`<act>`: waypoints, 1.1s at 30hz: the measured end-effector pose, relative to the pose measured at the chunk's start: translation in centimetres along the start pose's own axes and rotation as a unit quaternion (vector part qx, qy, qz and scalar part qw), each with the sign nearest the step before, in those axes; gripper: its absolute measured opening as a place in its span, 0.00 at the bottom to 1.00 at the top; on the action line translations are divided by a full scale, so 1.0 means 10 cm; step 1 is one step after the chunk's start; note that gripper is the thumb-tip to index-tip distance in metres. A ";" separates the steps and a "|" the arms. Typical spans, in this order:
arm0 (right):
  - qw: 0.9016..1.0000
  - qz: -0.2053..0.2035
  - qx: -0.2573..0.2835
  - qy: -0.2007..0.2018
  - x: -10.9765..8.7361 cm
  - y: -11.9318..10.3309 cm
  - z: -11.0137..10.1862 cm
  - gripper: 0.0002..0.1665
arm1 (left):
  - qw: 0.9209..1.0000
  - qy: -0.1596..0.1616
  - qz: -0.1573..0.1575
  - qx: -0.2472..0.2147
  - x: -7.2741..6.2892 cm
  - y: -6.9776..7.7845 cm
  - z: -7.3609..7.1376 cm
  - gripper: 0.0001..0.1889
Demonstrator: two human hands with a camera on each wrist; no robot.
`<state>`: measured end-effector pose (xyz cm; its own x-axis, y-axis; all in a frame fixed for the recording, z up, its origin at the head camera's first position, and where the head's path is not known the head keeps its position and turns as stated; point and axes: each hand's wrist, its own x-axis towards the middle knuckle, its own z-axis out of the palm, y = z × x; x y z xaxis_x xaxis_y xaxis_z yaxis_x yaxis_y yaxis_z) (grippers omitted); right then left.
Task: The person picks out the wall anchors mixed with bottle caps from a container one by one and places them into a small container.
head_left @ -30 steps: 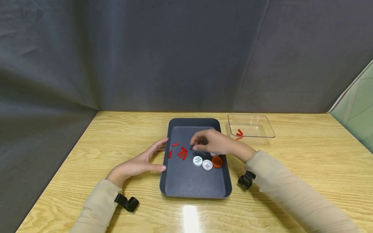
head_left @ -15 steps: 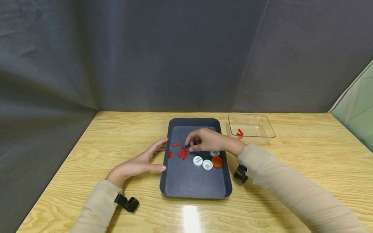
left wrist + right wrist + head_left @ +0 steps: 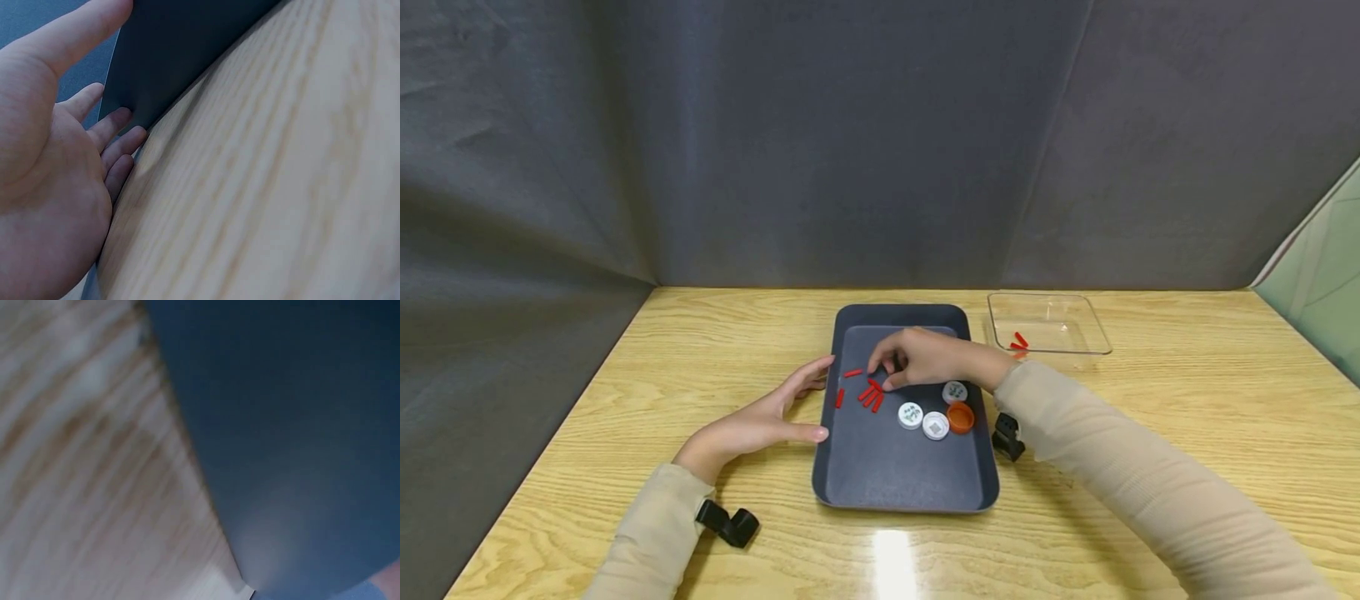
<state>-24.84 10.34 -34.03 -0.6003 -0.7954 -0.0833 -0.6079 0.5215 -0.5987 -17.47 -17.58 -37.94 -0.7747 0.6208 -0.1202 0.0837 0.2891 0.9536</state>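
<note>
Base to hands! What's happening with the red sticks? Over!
Left hand at edge of tray. Right hand at red sticks, grip unclear. Path looks unblocked; white discs lie aside.

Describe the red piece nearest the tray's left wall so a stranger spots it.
On the wooden table, find the dark tray by the left hand. Along the tray's left wall lies the red piece, apart from the red cluster. It runs roughly lengthwise; the other lone piece lies nearly crosswise.

Sticks (image 3: pixel 867 395) lie left of the caps (image 3: pixel 911 416) in a tray (image 3: pixel 898 487); right of it, a box (image 3: pixel 1067 331) holds more sticks (image 3: pixel 1022 339).
</note>
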 end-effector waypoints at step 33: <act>0.999 0.023 0.008 -0.024 0.06 0.00 0.03 0.14 | 1.000 -0.003 0.011 0.005 -0.01 0.00 0.00 0.50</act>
<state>-25.03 9.79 -34.38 -0.6013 -0.7849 -0.1495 -0.5721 0.5535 -0.6053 -17.40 -17.59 -37.95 -0.7685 0.6317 -0.1015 0.1064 0.2826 0.9533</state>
